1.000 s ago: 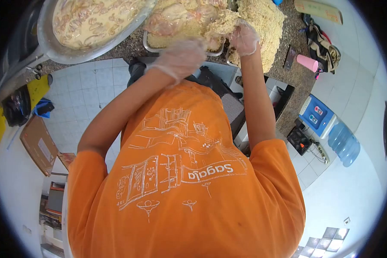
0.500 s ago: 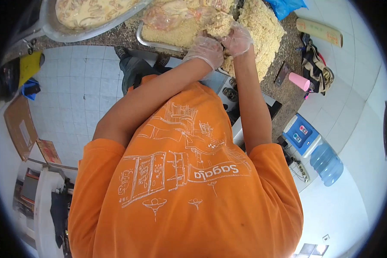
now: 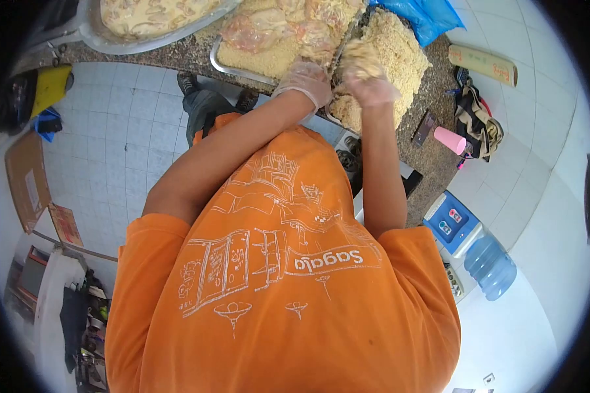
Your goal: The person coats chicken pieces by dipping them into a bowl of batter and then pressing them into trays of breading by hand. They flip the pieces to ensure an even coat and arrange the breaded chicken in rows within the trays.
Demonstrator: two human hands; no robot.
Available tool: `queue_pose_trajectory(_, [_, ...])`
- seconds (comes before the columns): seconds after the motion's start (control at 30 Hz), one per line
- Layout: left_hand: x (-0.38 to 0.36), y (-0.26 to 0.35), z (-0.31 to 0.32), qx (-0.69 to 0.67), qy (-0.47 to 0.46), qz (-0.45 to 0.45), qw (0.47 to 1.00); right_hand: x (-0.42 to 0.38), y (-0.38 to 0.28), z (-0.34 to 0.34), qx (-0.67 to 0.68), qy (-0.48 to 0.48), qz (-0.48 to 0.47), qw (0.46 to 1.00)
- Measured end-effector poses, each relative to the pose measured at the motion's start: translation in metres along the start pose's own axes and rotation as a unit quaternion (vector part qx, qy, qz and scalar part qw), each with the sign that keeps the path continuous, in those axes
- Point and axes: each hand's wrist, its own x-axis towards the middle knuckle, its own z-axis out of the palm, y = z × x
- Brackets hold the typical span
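Observation:
My right hand (image 3: pixel 373 87), in a clear plastic glove, is closed on a crumb-coated piece of chicken (image 3: pixel 362 60), blurred by motion, over the crumb pile. My left hand (image 3: pixel 306 84), gloved too, rests at the near right edge of a metal tray (image 3: pixel 242 71). Its fingers look curled in, and what they hold, if anything, is hidden. Pale raw chicken pieces (image 3: pixel 259 31) lie on the crumbs in that tray, some partly coated. To the right, a large heap of coated pieces and crumbs (image 3: pixel 400 56) spreads beside the tray.
A metal basin (image 3: pixel 98 40) of creamy batter with pieces in it stands at the left. A blue plastic bag (image 3: pixel 432 23) lies behind the heap. Along the counter's right edge are a pink cup (image 3: pixel 450 140) and a dark phone-like object (image 3: pixel 424 128).
My hands have moved apart. The coated piece that was between them has gone right with my right hand, while my left hand has shifted slightly left. The view has tilted a little.

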Motion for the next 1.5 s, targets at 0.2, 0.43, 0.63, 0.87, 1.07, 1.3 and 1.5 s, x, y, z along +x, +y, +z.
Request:
queue_pose_trajectory(0.2, [-0.010,-0.007,-0.012,0.022,-0.032,0.039,0.999,-0.023,-0.054,0.028,-0.227,-0.133,-0.085,0.961])
queue_pose_trajectory(0.43, [-0.045,-0.015,-0.051,0.018,-0.077,0.092,0.993,-0.003,-0.029,0.061,-0.448,-0.106,-0.165,0.872])
queue_pose_trajectory(0.63, [-0.073,-0.048,-0.080,0.017,-0.031,0.101,0.994,-0.007,0.051,0.144,-0.412,-0.446,-0.110,0.786])
queue_pose_trajectory(0.87, [-0.095,-0.102,-0.096,0.093,0.056,0.182,0.977,0.031,0.127,0.256,-0.644,-0.327,-0.191,0.665])
queue_pose_trajectory(1.07, [-0.094,-0.120,-0.133,-0.175,-0.042,-0.044,0.983,-0.018,0.092,0.200,-0.463,-0.192,-0.169,0.849])
queue_pose_trajectory(1.3, [-0.080,-0.153,-0.069,-0.193,0.043,-0.073,0.978,0.017,0.101,-0.002,-0.620,0.003,-0.122,0.775])
queue_pose_trajectory(1.5, [-0.069,-0.125,-0.054,-0.241,-0.037,-0.196,0.950,0.042,0.170,0.011,-0.869,0.077,-0.183,0.453])
